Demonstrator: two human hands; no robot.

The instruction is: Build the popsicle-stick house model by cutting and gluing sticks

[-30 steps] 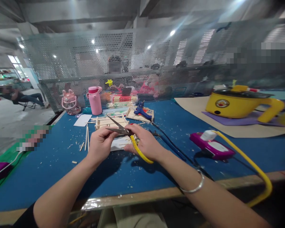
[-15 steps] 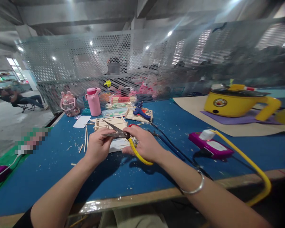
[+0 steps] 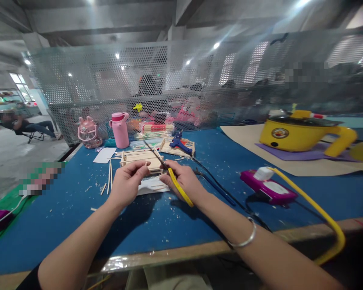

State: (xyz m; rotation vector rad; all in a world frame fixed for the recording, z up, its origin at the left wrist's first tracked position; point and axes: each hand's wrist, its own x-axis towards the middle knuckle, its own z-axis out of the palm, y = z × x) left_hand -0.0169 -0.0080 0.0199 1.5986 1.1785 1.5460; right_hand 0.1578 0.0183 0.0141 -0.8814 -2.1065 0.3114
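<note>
My right hand (image 3: 184, 181) is closed on a pair of scissors (image 3: 173, 181) with yellow handles. Their dark blades point up and to the left, near my left hand. My left hand (image 3: 128, 181) is pinched, thumb against forefinger; a tiny pale bit shows at the tips, too small to name. Just beyond both hands lies a small frame built of wooden sticks (image 3: 142, 156). Partly hidden between the hands is a white sheet of paper (image 3: 151, 186). Loose thin sticks (image 3: 109, 177) lie left of the frame.
A blue glue gun (image 3: 180, 143) rests on another stick-built piece at the back. Behind stand a pink flask (image 3: 120, 131) and a pink bottle (image 3: 90, 135). To the right are a purple power strip (image 3: 270, 188), a yellow cable (image 3: 308, 205) and a yellow electric pot (image 3: 293, 135).
The scissors have turned so that their blades, spread before, appear together and point more upward. My left fingertips have drawn into a pinch a little to the right, below the blades.
</note>
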